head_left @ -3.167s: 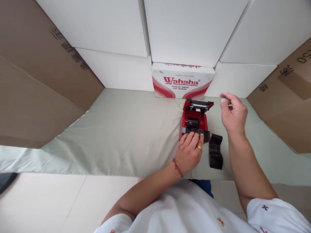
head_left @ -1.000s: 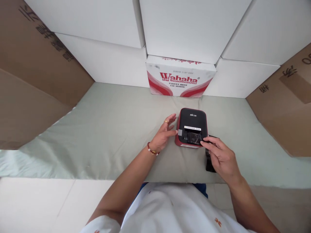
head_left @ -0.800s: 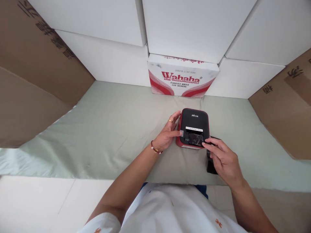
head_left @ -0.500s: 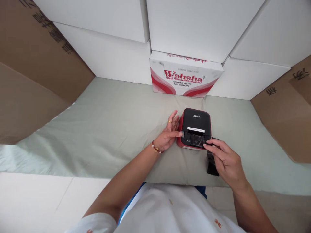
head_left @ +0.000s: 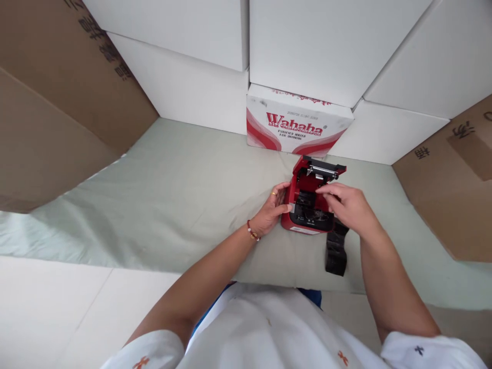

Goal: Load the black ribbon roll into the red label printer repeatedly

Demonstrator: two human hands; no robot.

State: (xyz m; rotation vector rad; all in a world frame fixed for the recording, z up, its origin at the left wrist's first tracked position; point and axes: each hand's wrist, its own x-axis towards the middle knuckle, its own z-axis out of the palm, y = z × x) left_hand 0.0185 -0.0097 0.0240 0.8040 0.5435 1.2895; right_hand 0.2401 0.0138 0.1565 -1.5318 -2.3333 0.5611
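Note:
A small red and black label printer stands on the cloth with its lid raised, showing a red inside and a dark roll-like piece. My left hand grips the printer's left side, thumb on the grey latch at the front corner. Over the opening, my right hand has thumb and forefinger pinched together at the right of the compartment. What those fingertips hold, if anything, is too small to make out. A shiny black strip lies on the cloth beside the printer, partly under my right hand.
Behind the printer a white and red water carton leans on white boxes. Large brown cardboard boxes stand on the left and right. Pale green cloth covers the table, its front edge close to my body.
The printer's lid has swung up from closed to open. My right hand has moved up from the front right corner to the opening. My left hand stays at the printer's left side.

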